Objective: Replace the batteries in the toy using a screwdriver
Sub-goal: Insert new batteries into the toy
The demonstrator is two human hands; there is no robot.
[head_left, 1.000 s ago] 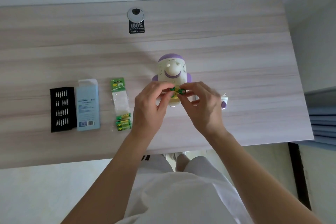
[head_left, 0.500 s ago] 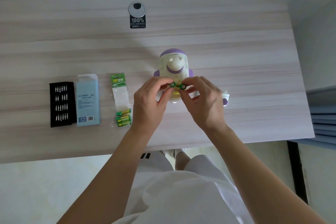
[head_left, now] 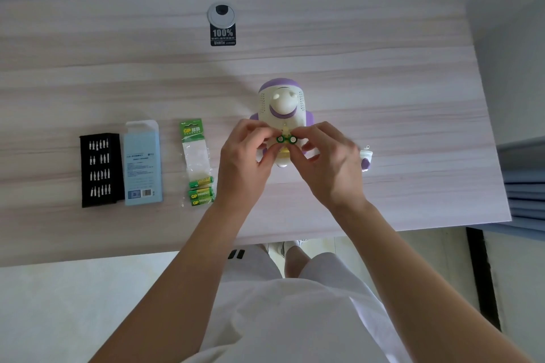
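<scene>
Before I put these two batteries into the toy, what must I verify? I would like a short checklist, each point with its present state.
1. Batteries held securely: ok, pinched between the left hand and the right hand.
2. Toy resting on the table: ok.
3. Compartment open: cannot tell, the hands hide it.
4. Polarity of the batteries: cannot tell, the marks are too small.
5. Spares ready: ok, three lie in the battery pack.
6. Screwdriver ready: not ok, only the bit set shows.

left hand (head_left: 244, 163): fingertips (head_left: 265, 135) pinch 2 batteries (head_left: 286, 139) | right hand (head_left: 331, 166): pinches same pair | hands close together
</scene>
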